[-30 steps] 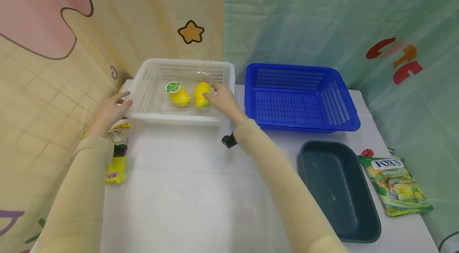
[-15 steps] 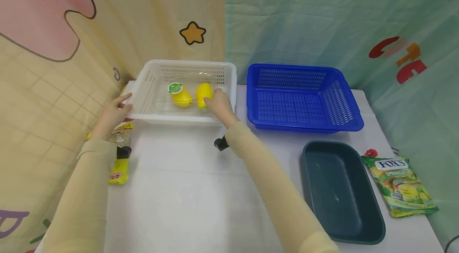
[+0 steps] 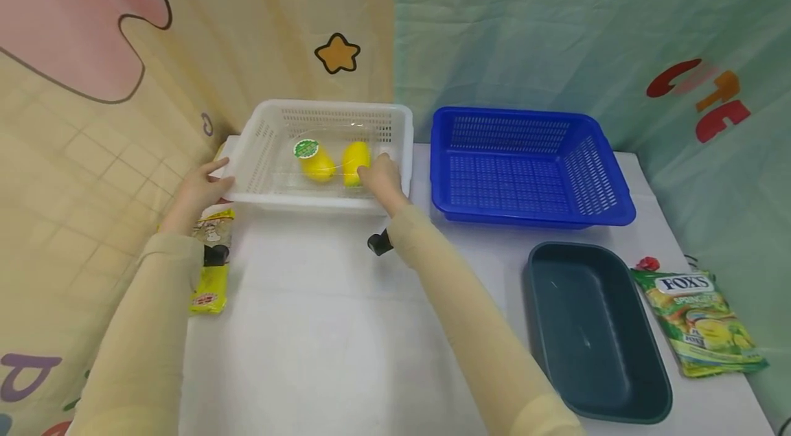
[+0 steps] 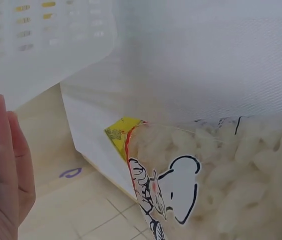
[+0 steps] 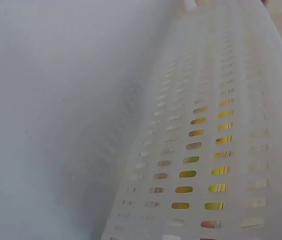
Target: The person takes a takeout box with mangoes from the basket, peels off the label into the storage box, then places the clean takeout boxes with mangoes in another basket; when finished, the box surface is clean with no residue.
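Observation:
A white slotted basket point(image 3: 303, 202) stands at the back left. In it lies a clear plastic fruit box point(image 3: 281, 175) holding two yellow fruits point(image 3: 356, 160), with a round green-and-white label over the left one. My right hand point(image 3: 382, 178) reaches over the basket's front rim and pinches the box's right side beside the right fruit; the fingertips are partly hidden. At the basket's left end, my left hand point(image 3: 196, 192) touches the rim with fingers extended; the left wrist view shows them straight against the white wall. Only the basket's slotted wall point(image 5: 200, 150) and yellow behind it appear in the right wrist view.
A blue slotted basket point(image 3: 507, 185) stands right of the white one. Nearer are a dark green tub point(image 3: 593, 333), a green Fox's packet point(image 3: 698, 326) and a small red item point(image 3: 647, 263). A yellow snack bag point(image 3: 210, 285) lies under the left forearm.
My right hand has lowered beside the right fruit, and its spread fingers have drawn together. The left hand stays at the basket's left rim. The whole view has shifted slightly.

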`<state>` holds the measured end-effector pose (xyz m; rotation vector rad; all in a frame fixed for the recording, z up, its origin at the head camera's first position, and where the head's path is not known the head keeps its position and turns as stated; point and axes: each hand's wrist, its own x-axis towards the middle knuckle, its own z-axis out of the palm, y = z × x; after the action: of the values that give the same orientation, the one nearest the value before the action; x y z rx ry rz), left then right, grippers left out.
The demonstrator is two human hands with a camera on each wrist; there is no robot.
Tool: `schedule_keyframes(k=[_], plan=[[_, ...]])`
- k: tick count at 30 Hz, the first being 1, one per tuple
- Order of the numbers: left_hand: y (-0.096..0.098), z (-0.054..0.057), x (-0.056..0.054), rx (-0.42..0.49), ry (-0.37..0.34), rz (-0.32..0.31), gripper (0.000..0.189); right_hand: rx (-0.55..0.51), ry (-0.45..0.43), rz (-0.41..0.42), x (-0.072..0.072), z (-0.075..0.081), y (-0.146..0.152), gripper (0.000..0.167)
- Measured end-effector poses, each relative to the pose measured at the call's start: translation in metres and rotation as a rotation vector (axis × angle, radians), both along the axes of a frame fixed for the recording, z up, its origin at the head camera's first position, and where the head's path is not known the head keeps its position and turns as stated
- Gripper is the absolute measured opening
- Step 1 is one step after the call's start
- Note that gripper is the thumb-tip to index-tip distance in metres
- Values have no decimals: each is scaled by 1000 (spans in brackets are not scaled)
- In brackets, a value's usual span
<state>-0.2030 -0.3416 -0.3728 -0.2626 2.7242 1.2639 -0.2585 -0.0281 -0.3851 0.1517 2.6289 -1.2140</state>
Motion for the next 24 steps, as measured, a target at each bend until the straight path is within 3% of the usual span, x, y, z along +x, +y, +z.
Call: schedule_keyframes(k=[6, 13, 16, 20, 24], plan=[[0, 5, -2, -9, -12, -2, 62, -42, -48, -20, 0, 5, 0, 43], [1, 5, -2, -22, -76, 11, 63, -61, -121, 27, 2, 19, 12, 49], [2, 6, 1, -36, -80, -19, 63, -145, -142, 24, 4, 31, 26, 55], [2, 6, 1, -37, -71, -14, 63, -256, -153, 20, 14, 55, 54, 65], [0, 6, 0, -55, -55, -2, 62, -209, -154, 51, 31, 83, 90, 66]])
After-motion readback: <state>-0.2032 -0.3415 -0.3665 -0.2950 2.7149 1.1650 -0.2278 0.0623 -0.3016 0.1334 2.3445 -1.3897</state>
